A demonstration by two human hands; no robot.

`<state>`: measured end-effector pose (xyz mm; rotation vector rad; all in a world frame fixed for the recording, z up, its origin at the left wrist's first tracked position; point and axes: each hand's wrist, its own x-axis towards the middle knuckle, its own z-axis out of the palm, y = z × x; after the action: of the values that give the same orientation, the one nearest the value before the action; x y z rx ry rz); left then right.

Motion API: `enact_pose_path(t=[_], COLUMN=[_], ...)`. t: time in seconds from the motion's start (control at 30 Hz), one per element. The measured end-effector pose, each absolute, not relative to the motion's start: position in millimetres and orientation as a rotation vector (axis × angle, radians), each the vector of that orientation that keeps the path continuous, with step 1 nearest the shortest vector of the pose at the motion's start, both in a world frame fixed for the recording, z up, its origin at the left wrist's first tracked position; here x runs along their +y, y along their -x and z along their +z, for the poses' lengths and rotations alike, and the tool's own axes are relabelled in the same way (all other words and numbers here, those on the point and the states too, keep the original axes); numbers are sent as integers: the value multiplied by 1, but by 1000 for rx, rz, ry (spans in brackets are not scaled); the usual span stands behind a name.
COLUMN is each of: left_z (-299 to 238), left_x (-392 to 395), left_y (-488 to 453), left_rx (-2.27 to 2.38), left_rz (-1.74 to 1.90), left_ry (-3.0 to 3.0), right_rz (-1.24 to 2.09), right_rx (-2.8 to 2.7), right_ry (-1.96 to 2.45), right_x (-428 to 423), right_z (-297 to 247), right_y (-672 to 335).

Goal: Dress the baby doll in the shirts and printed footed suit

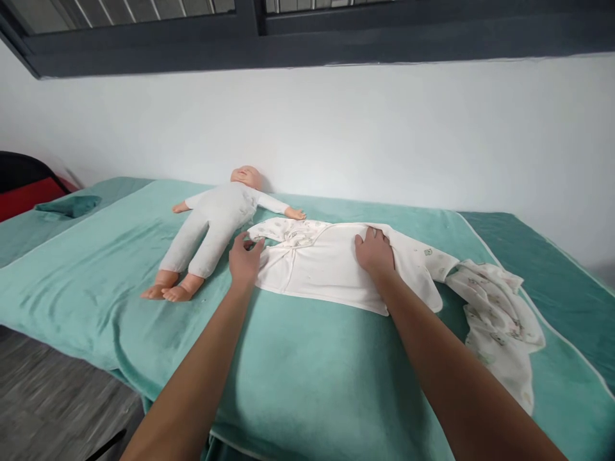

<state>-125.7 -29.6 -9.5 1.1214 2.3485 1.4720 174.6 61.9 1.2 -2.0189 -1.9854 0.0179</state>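
Note:
A white baby shirt [331,262] with small prints on its sleeves lies spread on the green bedcover [307,358]. My left hand [245,257] is at the end of its left-hand sleeve, thumb and fingers curled around the cuff. Farther right, my right hand [376,251] rests on the shirt's body near the top edge, its thumb apart from the fingers and the fingertips against the cloth. A baby doll [221,208] in a white outfit lies on its back to the left, one arm reaching close to the sleeve.
More printed white baby clothing [504,314] lies crumpled at the right, against the shirt's other sleeve. Behind the bed runs a white wall [384,134] under a dark window frame [307,38]. A red and black item [29,189] stands at the far left.

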Motion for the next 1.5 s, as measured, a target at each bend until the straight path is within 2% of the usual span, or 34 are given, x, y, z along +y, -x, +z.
enact_pose_path(t=[0.2,0.43,0.53,0.7,0.8,1.07,1.2,1.33,1.43,1.5], left_z=[-14,-11,-8,-4,-2,-1,-4,-4,-5,-5], left_x=[-13,-19,-20,-16,-14,-18,-18,-19,-20,-21], left_y=[140,142,134,119,114,110,110,111,111,112], left_rx=[2039,2043,2104,2243,2372,2528,2566,2192,1828,1781], left_rz=[1640,1930,1782,985,796,762,861,1108,1099,1088], left_ry=[-1234,-1539,-1703,-1853,-1780,-1804,-1779,-2083,-2252,-2271], right_rz=[7,-7,-6,-32,-45,-79,-115,-17,89,157], right_rx=[-1990,-2000,-2011,-2045,-2043,-2164,-2221,-2300,-2297,-2269], right_ry=[2036,2061,2065,2059,2074,2008,1941,1704,1559,1553], right_x=[62,62,61,56,49,28,21,22,28,34], right_z=[2,4,5,7,7,1,-2,2,9,14], right_y=[-174,-173,-174,-171,-166,-158,-157,-138,-110,-91])
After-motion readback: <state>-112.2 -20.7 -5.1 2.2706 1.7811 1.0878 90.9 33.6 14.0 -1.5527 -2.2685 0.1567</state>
